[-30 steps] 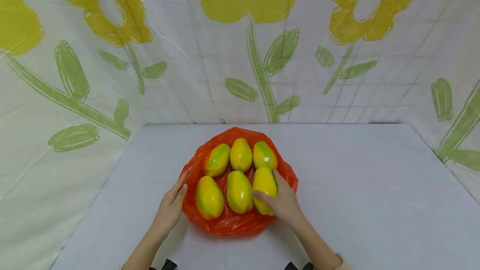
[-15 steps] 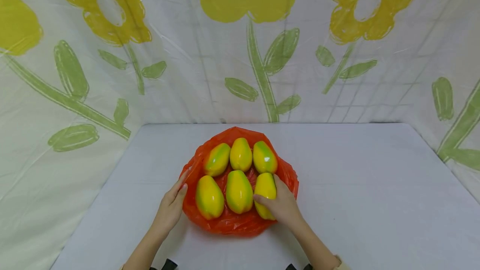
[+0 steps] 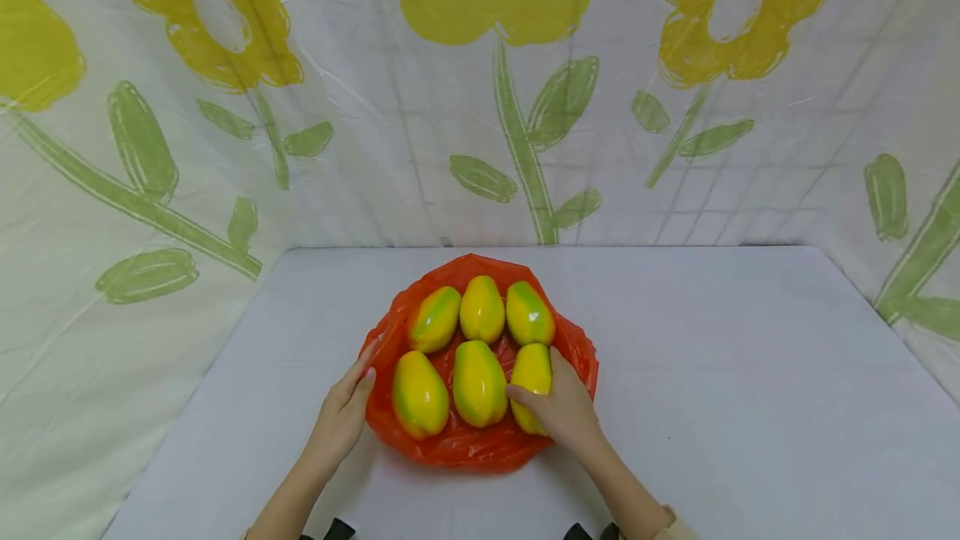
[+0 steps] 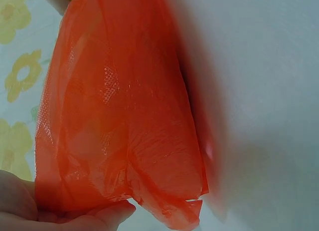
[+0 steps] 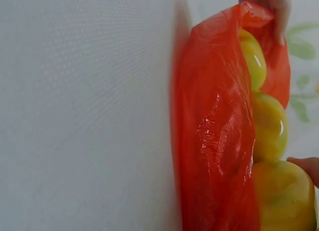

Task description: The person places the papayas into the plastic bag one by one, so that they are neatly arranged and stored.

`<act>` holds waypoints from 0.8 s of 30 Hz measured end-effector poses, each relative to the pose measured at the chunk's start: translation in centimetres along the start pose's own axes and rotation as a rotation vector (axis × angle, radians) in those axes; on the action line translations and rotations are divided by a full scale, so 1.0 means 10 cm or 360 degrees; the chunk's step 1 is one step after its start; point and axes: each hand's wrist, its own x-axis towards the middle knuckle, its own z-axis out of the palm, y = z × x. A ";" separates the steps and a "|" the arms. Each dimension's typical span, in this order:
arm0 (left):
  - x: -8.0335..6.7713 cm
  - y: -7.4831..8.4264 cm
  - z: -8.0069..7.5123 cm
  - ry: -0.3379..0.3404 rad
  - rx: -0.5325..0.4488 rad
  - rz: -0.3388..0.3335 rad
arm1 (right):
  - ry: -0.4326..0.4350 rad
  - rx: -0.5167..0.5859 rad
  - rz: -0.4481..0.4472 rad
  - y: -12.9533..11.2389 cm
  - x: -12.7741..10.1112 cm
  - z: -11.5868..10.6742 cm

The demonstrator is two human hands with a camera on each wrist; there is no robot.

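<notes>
An orange-red plastic bag lies spread on the table with its mouth up, holding several glossy yellow-green papayas in two rows. My right hand grips the papaya at the near right of the bag, thumb on its left side and fingers along its right. My left hand pinches the left edge of the bag. In the left wrist view, the bag's thin film runs between the left thumb and fingers. Three papayas show over the bag's side in the right wrist view.
A white table stretches to both sides of the bag. Behind it hangs a pale curtain printed with yellow flowers and green stems. Dark strap ends show at the bottom edge of the head view.
The papaya in my right hand has come down and toward me, and now sits lower in the near row. My left hand stays at the bag's edge.
</notes>
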 end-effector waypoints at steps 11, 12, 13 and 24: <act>0.00 -0.01 0.01 -0.0015 0.0003 -0.0038 | 0.0035 -0.0059 -0.0025 0.03 0.07 0.08; 0.00 -0.01 0.00 -0.0015 0.0002 -0.0039 | 0.0035 -0.0056 -0.0038 0.04 0.08 0.09; 0.00 -0.01 0.00 -0.0015 0.0001 -0.0038 | 0.0035 -0.0052 -0.0053 0.04 0.08 0.09; 0.00 0.00 0.00 -0.0026 0.0012 -0.0034 | 0.0010 -0.0028 -0.0154 0.08 0.11 0.11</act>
